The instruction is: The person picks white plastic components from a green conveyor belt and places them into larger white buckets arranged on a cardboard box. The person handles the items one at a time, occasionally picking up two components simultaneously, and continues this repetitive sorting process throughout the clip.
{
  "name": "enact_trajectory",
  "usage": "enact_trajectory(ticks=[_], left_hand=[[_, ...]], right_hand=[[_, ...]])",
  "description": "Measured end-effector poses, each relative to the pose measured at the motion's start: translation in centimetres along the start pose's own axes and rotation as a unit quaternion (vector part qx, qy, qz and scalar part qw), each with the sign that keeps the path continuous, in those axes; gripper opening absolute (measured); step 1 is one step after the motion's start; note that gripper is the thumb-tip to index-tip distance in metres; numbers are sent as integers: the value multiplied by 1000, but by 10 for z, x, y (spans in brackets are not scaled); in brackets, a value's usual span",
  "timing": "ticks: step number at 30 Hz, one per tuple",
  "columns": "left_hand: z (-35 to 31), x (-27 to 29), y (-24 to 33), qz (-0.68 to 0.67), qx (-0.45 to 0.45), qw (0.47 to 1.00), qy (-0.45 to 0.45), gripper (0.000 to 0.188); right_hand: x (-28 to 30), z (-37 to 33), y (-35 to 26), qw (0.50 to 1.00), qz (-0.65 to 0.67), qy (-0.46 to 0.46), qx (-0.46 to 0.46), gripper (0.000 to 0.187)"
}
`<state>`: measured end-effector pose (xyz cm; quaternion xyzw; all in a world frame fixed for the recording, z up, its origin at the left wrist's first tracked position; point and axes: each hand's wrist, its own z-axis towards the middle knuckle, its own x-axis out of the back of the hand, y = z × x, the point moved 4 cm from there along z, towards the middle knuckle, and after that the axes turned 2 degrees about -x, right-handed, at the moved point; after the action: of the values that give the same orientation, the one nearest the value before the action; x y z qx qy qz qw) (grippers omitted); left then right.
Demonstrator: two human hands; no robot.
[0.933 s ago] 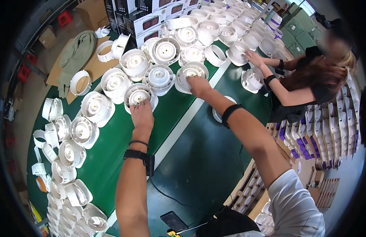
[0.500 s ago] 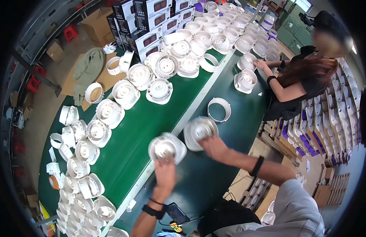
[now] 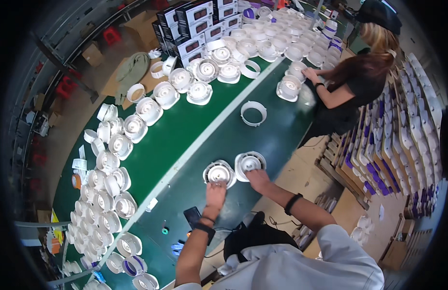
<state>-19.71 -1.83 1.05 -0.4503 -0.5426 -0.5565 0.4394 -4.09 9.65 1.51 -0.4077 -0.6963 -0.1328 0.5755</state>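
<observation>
Two white round plastic housings stand side by side on the dark green worktop (image 3: 185,241), close in front of me. My left hand (image 3: 216,194) is closed on the near rim of the left housing (image 3: 219,171), fingertips reaching inside it. With my right hand (image 3: 257,180) I grip the near edge of the right housing (image 3: 249,162), whose round inner part faces up. The fingertips of both hands are partly hidden inside the rims. Beyond them a loose white ring (image 3: 253,124) lies on the worktop.
Many similar housings (image 3: 149,111) line the bright green belt to the left, with boxes (image 3: 195,29) stacked behind. At the far right a co-worker (image 3: 345,87) handles another housing (image 3: 289,87). Near my left forearm lie a phone (image 3: 192,216) and cables. Racks of white parts (image 3: 398,125) stand at right.
Both hands have brought their housings closer together and nearer to me, the left one moving off the metal strip onto the worktop. My view has shifted, so the surroundings appear displaced.
</observation>
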Motion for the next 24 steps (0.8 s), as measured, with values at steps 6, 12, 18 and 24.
enact_trajectory(ticks=[6, 12, 18, 24], left_hand=[[-1, 13, 5, 14, -5, 1000, -3, 32], [-3, 9, 4, 1, -7, 1000, 11, 33], [-1, 10, 4, 1, 0, 1000, 2, 31], [-1, 9, 2, -9, 6, 1000, -4, 29]], right_hand=[[-2, -2, -6, 997, -69, 36, -1, 15], [-3, -9, -12, 996, -69, 56, -24, 22], [14, -1, -18, 996, -83, 33, -14, 26], [12, -2, -14, 999, -43, -1, -16, 27]])
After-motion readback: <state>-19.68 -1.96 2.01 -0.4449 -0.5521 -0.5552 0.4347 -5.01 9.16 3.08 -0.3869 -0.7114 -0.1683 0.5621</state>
